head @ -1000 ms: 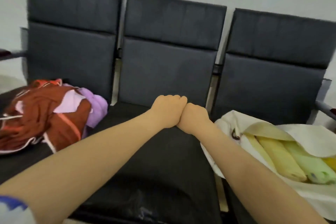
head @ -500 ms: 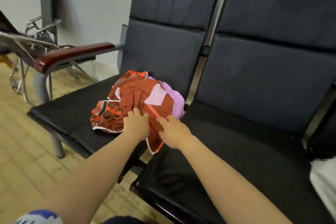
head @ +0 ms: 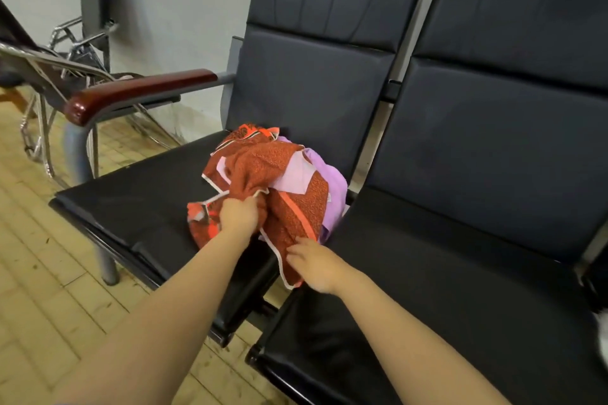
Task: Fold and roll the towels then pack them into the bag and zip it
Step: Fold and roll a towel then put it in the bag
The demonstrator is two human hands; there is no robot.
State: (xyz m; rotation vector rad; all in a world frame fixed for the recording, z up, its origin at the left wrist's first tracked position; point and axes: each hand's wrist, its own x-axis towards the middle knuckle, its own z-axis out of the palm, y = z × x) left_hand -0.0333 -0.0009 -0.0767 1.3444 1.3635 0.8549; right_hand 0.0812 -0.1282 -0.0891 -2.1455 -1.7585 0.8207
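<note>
Head view: left hand (head: 238, 219) grips a bunched fistful of red towel (head: 263, 161); right hand (head: 312, 268) beside it seems to pinch the hem, purple towel (head: 332, 181) beyond.

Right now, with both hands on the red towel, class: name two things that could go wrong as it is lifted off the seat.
1. The purple towel lies partly under the red towel; it could be dragged along and slip off the seat onto the floor.
2. The left hand grips a bunched wad while the right hand pinches the hem, so the towel may come up twisted.
</note>
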